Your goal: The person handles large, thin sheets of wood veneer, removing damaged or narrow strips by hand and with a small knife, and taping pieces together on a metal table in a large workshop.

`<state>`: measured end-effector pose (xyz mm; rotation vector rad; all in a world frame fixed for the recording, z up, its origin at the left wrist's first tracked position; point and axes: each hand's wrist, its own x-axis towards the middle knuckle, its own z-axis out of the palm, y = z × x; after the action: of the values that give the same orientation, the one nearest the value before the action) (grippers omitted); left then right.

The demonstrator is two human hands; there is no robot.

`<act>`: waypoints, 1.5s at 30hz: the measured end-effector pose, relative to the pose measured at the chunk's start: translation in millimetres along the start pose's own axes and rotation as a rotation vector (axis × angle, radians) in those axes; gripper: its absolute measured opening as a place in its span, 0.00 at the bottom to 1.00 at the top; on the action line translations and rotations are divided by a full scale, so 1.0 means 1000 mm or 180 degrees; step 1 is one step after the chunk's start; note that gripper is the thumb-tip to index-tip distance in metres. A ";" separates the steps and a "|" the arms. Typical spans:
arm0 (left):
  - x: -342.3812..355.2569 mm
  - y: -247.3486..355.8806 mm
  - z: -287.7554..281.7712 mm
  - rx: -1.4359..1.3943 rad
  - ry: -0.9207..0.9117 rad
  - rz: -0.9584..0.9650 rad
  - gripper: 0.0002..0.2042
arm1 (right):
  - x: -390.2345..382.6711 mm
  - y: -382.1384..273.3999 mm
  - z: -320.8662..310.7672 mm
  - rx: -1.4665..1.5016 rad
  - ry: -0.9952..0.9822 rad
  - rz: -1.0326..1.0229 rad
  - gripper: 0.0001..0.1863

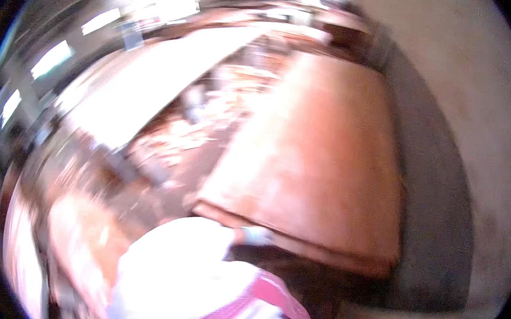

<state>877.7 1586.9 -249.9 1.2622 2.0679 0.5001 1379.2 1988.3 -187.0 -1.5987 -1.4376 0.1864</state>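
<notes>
A white sleeve (186, 244) rises from the lower edge, beside a pink band on white cloth. It ends at my left hand (255, 236), which looks covered by a pale glove. The hand is at the near edge of a large stack of reddish-brown sheets (321, 159), apparently wood. Motion blur hides its fingers, so I cannot tell whether it grips the edge or only touches it. My right hand does not show.
Left of the stack, scattered pale and orange scraps (176, 138) cover the ground. Beyond them runs a long, bright, flat surface (160, 80). A reddish-brown board (80, 248) lies at lower left. A dark grey floor strip (432, 203) borders the stack's right side.
</notes>
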 end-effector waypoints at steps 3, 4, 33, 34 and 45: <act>0.033 0.022 0.054 -0.0066 -0.0382 -0.0678 0.17 | -0.043 -0.041 0.048 0.0180 -0.0860 -0.0182 0.30; 0.018 -0.009 0.048 0.0073 -0.0397 -0.0844 0.17 | -0.074 -0.044 0.066 0.0261 -0.1028 -0.0074 0.30; -0.083 -0.108 0.048 -0.0795 0.0283 -0.1415 0.15 | -0.213 -0.015 0.114 0.0165 -0.2187 0.0955 0.27; -0.092 -0.123 0.049 -0.0664 0.0419 -0.1301 0.15 | -0.221 -0.013 0.115 0.0153 -0.2202 0.1053 0.27; -0.275 -0.296 -0.019 -0.1550 0.1435 -0.1793 0.18 | -0.374 -0.126 0.267 0.1131 -0.3049 0.1741 0.24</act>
<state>764.5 1206.1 -327.8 0.2736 2.3314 1.0009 1005.5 1798.4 -413.2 -1.6171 -1.4485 1.6042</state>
